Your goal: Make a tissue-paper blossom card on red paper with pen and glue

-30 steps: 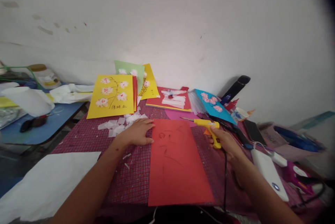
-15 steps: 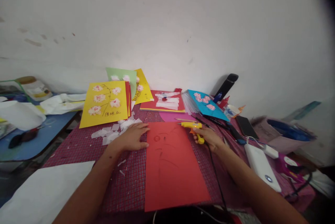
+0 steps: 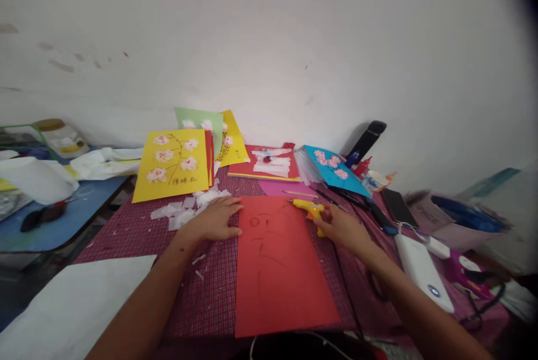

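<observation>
A sheet of red paper (image 3: 286, 287) with faint pencil-like curved lines and a small round mark lies in front of me. My left hand (image 3: 216, 220) rests flat at its upper left edge, fingers apart and fingertips on the paper's border. At the upper right edge is a yellow glue gun (image 3: 306, 204), its nozzle pointing left over the paper. My right hand (image 3: 342, 228) has its fingers around the gun's handle, covering part of it. Behind my left hand lie torn white paper scraps (image 3: 180, 213).
Yellow flower picture (image 3: 168, 166) stands at the back left. Stacked red sheets (image 3: 237, 168) and a blue flower card (image 3: 336, 172) lie along the wall. A white power bank (image 3: 422, 270), a phone (image 3: 399, 208) and a bin (image 3: 454, 220) are at right. White paper (image 3: 79, 304) sits front left.
My right hand has turned over more onto the glue gun, which has tilted and sits slightly lower. My left hand stays by the paper. The whole view has shifted slightly.
</observation>
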A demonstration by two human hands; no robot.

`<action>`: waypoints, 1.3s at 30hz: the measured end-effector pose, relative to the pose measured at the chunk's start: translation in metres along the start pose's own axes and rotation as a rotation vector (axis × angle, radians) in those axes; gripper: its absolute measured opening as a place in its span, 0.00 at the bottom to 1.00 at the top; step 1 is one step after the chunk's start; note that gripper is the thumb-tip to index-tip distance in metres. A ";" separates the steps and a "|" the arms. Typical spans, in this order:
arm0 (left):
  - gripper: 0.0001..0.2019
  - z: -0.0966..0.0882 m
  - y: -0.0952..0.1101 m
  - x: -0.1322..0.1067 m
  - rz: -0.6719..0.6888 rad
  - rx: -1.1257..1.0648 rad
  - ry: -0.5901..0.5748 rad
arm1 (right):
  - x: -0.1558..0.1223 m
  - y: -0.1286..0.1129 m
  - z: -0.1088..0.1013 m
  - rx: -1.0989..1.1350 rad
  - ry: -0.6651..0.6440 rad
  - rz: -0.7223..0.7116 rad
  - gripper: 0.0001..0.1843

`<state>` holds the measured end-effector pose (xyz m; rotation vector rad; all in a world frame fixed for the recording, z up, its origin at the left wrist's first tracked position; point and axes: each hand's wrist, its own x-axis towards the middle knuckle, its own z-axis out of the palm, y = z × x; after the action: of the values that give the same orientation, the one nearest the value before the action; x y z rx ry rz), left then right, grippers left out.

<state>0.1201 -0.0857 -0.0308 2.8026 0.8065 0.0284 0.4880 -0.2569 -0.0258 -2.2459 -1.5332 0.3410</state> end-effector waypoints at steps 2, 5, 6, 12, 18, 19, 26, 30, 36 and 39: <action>0.38 -0.001 0.001 0.000 -0.002 0.000 -0.006 | -0.014 0.001 0.010 -0.155 0.008 0.020 0.24; 0.38 -0.002 0.001 0.000 0.003 0.001 -0.014 | -0.022 0.002 0.022 -0.228 0.024 -0.014 0.25; 0.38 -0.002 0.001 0.001 0.007 0.000 -0.012 | -0.021 0.003 0.023 -0.225 0.026 -0.027 0.25; 0.38 0.003 -0.003 0.002 0.013 -0.005 0.008 | -0.008 0.004 0.018 -0.184 -0.011 -0.075 0.23; 0.38 0.002 -0.001 0.002 0.011 0.006 -0.005 | -0.007 0.010 0.018 -0.215 0.048 -0.071 0.21; 0.38 0.001 0.000 0.001 0.009 0.008 -0.003 | -0.007 0.011 0.018 -0.214 0.052 -0.072 0.21; 0.38 0.001 0.001 0.000 0.016 -0.007 -0.006 | -0.004 0.011 0.026 -0.177 0.125 -0.132 0.21; 0.37 -0.001 0.004 0.000 0.010 -0.012 0.013 | -0.007 0.013 0.029 -0.288 0.108 -0.154 0.23; 0.14 -0.031 -0.006 -0.009 -0.087 -0.209 0.621 | -0.043 0.010 0.007 -0.181 0.217 -0.265 0.24; 0.09 -0.035 -0.018 -0.014 -0.273 -0.381 1.125 | -0.062 0.007 -0.002 -0.093 0.191 -0.289 0.19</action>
<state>0.0961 -0.0707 0.0004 2.1122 1.1857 1.6004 0.4722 -0.3170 -0.0289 -2.0157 -1.7664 -0.0282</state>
